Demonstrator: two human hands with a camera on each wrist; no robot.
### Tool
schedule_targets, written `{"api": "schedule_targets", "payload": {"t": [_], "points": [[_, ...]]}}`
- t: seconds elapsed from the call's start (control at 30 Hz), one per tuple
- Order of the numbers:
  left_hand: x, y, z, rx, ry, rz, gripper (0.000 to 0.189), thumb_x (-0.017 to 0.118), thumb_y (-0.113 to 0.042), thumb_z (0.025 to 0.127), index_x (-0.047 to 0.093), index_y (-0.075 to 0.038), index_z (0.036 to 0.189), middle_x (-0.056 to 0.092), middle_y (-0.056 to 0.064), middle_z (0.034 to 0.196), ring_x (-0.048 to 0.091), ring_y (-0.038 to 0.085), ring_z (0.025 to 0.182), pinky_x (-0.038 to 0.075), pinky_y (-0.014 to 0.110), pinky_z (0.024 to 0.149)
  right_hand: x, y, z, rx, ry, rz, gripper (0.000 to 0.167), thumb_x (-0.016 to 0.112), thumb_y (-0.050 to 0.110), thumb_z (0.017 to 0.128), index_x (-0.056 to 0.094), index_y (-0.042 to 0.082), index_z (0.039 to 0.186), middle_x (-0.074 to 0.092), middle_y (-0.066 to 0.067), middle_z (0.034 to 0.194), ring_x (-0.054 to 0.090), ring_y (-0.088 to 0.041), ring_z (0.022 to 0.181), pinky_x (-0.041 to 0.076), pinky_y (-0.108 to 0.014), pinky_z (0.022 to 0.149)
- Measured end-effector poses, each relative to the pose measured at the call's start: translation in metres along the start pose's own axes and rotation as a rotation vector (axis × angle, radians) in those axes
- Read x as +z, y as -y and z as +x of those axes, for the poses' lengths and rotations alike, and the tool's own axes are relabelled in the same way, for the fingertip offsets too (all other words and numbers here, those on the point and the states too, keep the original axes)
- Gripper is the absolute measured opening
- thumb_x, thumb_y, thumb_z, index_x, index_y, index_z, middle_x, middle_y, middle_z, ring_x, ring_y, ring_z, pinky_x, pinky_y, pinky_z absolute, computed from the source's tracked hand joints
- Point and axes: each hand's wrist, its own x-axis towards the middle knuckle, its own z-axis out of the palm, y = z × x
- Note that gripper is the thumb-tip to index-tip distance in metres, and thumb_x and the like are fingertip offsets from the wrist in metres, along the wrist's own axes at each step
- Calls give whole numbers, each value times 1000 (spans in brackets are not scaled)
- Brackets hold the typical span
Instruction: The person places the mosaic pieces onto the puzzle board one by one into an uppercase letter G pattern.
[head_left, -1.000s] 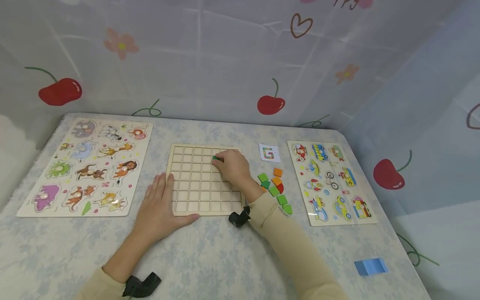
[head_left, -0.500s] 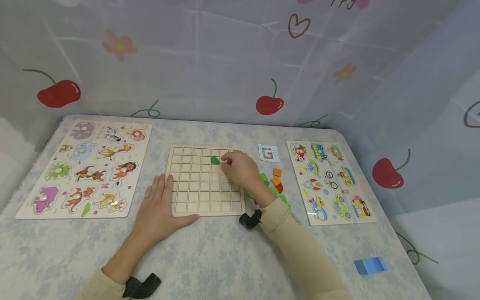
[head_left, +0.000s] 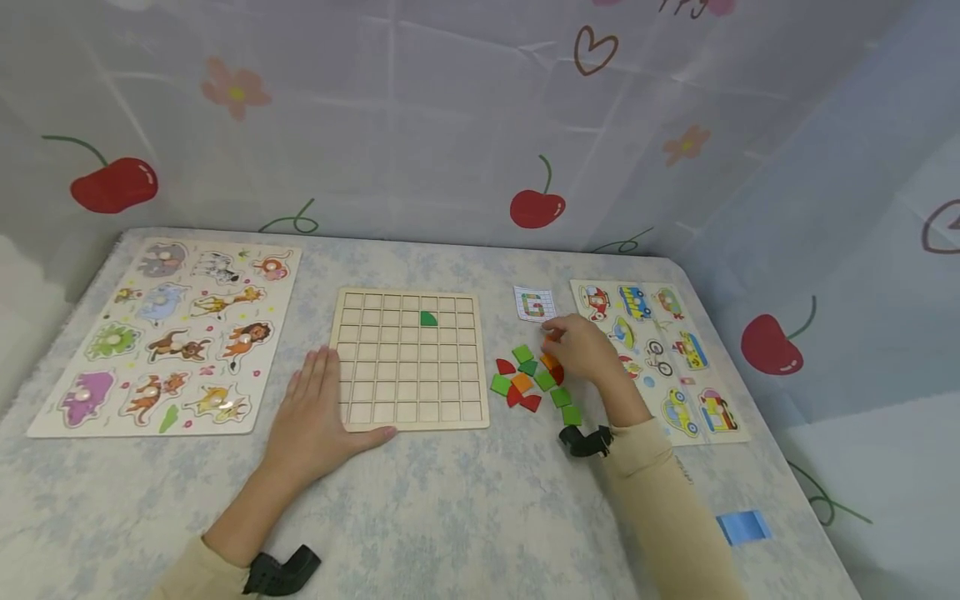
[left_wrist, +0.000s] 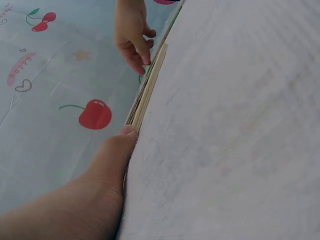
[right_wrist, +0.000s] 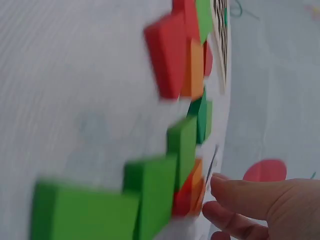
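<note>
Wooden grid board (head_left: 390,375) lay flat on the mottled counter (head_left: 450,508); I took it as the dial's centre. One dark green quarter-round tile (head_left: 428,319) sat in a cell toward 1 o'clock. Left hand (head_left: 309,417) was at 8, fingers straight along the board's 9 o'clock side, thumb at its 6 o'clock edge. Right hand (head_left: 588,348) was at 3, fingers bent about an orange tile (head_left: 553,337) — whether they pinched it, I could not tell. Loose red, green and orange tiles (head_left: 544,381) were scattered just beside the board, between 3 and 4. Pattern card (head_left: 535,304) lay at 2, showing a coloured G. Animal puzzle (head_left: 180,387) was at 9, vehicle puzzle (head_left: 708,379) farther out at 3 — partly hidden by the right hand — and a blue object (head_left: 744,527) near 4.
</note>
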Motion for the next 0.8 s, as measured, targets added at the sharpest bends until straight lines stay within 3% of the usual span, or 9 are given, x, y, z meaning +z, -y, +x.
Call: {"api": "schedule_targets", "payload": {"t": [0.23, 0.43, 0.63, 0.8], "points": [[0, 0, 0, -1, 0, 3, 145, 66, -86, 64, 5, 7, 156, 9, 28, 164, 8, 43, 153, 14, 62, 123, -3, -19, -2, 38, 14, 26, 32, 64, 21, 97, 67, 6, 124, 65, -13, 120, 57, -30, 108, 52, -46, 95], [0, 0, 1, -6, 3, 3, 145, 64, -88, 63, 6, 7, 156, 8, 27, 164, 8, 43, 153, 13, 61, 123, -3, -21, -1, 67, 9, 98, 23, 65, 22, 96, 60, 9, 114, 61, -12, 114, 54, -29, 98, 49, -39, 85], [0, 0, 1, -12, 9, 15, 145, 63, -89, 63, 5, 7, 156, 7, 27, 164, 7, 42, 154, 13, 59, 124, -3, -11, 7, 32, -50, 176, 24, 67, 24, 95, 58, 10, 111, 63, -14, 115, 56, -30, 99, 50, -39, 83], [-1, 1, 1, -9, 2, 17, 146, 65, -88, 62, 7, 7, 156, 9, 27, 164, 9, 42, 154, 15, 59, 123, 8, 17, 21, -42, -70, 215, 23, 69, 26, 94, 61, 13, 111, 66, -11, 113, 58, -28, 101, 53, -38, 82]]}}
